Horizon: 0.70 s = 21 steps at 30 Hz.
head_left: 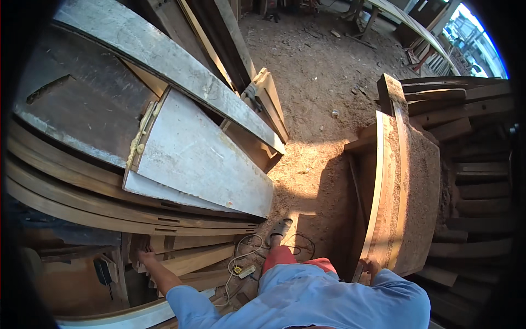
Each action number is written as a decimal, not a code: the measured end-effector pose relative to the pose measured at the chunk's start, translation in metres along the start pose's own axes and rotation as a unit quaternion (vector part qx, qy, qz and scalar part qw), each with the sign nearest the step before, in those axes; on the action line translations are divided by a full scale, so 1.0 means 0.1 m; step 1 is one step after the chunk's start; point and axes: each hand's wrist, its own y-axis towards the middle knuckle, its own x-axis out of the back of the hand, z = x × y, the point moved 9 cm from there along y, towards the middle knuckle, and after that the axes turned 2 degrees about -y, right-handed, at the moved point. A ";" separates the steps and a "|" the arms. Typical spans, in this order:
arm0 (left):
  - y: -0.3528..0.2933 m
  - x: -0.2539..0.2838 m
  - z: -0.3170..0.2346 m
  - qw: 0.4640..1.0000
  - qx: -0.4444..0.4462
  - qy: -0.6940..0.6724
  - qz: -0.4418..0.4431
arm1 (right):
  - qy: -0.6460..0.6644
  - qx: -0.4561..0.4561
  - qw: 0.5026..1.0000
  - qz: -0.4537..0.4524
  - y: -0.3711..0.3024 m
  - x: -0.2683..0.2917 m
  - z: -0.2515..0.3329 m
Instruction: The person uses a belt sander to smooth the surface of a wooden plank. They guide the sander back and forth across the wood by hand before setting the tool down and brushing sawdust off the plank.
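At the lower left, my left hand (146, 257) reaches out to the end of a wooden plank (189, 260) in a low stack, its fingers bent against the wood and small in view. To the right, my right hand (371, 267) is closed at the near end of a long, curved-looking wooden board (383, 192). That board lies along a bench (424, 197) strewn with sawdust. A narrower wooden beam (401, 137) lies beside it, lengthwise.
Large whitish panels (205, 159) and stacked long timbers (98, 189) fill the left. More timber pieces (482, 192) are piled at right. A white cable (236, 256) and a power strip (246, 272) lie by my sandalled foot (279, 230). Sawdust and scraps cover the floor (307, 71).
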 end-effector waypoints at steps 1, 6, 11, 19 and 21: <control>0.13 0.13 0.05 1.000 0.005 0.004 -0.003 | -0.052 0.022 0.998 0.019 0.22 0.01 -0.19; 0.40 0.26 -0.16 0.996 -0.049 -0.024 -0.065 | 0.081 -0.044 0.995 0.035 0.26 0.02 -0.22; 0.15 0.59 -0.24 0.989 -0.127 0.038 -0.072 | -0.018 -0.061 0.994 -0.092 0.12 0.26 -0.12; -1.16 1.44 0.57 0.996 -0.092 0.004 0.012 | -0.201 -0.134 0.912 -0.332 0.32 0.32 0.28; -1.53 1.64 1.02 0.998 -0.048 0.035 0.022 | -0.151 -0.107 0.926 -0.329 0.25 0.34 0.39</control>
